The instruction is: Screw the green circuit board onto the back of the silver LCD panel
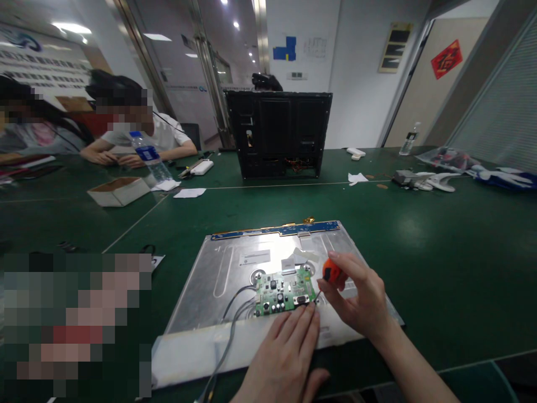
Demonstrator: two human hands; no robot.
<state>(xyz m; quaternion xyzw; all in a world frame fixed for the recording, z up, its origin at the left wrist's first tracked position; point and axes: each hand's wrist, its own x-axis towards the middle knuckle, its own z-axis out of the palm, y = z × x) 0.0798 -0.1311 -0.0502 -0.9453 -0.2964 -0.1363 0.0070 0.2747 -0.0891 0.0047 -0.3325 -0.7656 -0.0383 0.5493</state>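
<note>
My right hand [361,299] was gripping a stubby orange-handled screwdriver [330,272], tip down at the small green circuit board [284,291], lower centre of frame. My left hand [289,350] lay flat, fingers loose, against the board's edge on the dull grey metal panel [218,274].

I see a flat panel of dull brushed sheet metal [235,268] lying on the matt green table covering [419,246]. At the panel's middle sits a glossy green circuit board [285,291] with shiny metal parts. Just right of the board, my right hand [358,299] grips a smooth orange plastic screwdriver handle [331,270]. Behind the panel stands a matt black metal computer case [279,134].
</note>
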